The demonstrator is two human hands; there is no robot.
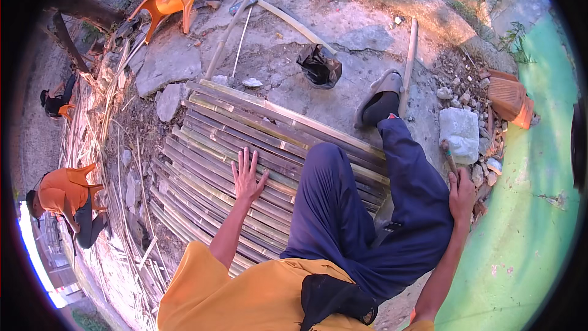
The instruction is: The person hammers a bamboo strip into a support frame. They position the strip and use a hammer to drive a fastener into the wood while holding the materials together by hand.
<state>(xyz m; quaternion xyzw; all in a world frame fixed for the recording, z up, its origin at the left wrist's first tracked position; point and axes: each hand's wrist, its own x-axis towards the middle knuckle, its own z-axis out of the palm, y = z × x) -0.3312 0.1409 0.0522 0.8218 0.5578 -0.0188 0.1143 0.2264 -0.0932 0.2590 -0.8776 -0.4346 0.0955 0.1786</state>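
Observation:
A panel of split bamboo slats (275,125) spreads out in front of me and under my bent leg. My left hand (249,178) lies on these slats, palm down and fingers spread, holding nothing. Beside my right thigh, my right hand (462,196) is closed around the wooden handle of what looks like a hammer (450,158). The small head of this tool points away from me, close to a pale stone block (459,135).
A black plastic bag (320,66) and bamboo poles (294,23) lie on the ground beyond the panel. An orange plastic chair (164,5) is at far left. A green wall (520,227) borders my right. Another person (61,199) sits at left beside dry strips (107,110).

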